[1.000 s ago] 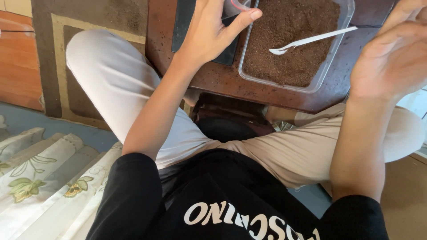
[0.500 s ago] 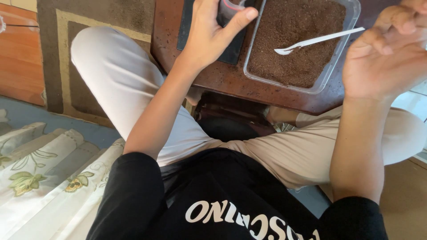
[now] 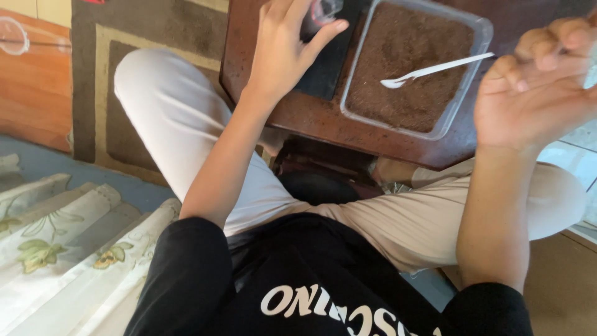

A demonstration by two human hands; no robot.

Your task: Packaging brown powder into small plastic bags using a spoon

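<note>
You're sitting in a home living room. A patterned rug (image 3: 93, 74), low wooden table (image 3: 298, 118) and floral cushion (image 3: 56, 242) show it.

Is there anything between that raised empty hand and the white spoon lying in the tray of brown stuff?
Nothing visible blocks it. The right hand is lifted, fingers loosely curled and empty, just right of the clear tray. The white spoon lies on the brown soil, handle pointing toward that hand. The left hand holds a small cup on the tray's far side.

A clear rectangular plastic container (image 3: 463, 102) (filled with brown grains) sits on the dark wooden table (image 3: 311, 115).
</note>
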